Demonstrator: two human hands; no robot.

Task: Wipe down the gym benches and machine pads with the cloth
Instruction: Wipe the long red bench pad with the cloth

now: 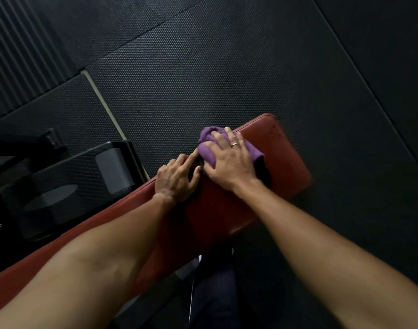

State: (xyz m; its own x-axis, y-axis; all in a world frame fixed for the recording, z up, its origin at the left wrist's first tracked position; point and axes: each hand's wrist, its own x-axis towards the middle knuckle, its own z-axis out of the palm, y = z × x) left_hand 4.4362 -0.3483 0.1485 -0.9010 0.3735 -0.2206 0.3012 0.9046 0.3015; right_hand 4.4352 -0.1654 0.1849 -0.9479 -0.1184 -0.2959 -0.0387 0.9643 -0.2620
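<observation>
Your crumpled purple cloth (pixel 206 151) lies bunched on the long padded bench covered in reddish-brown vinyl (pixel 278 150), near its far end and against its left edge. Your right hand (pixel 229 161) lies flat on the cloth, fingers spread and straight, pressing it down; a ring (pixel 235 144) shows on one finger. Your left hand (pixel 177 179) rests open on the bench's left edge just beside it, index fingertip touching the cloth. The bench stands on black studded rubber floor (pixel 203 67); a black machine base with a grey pad (pixel 115 169) sits beside its left edge.
</observation>
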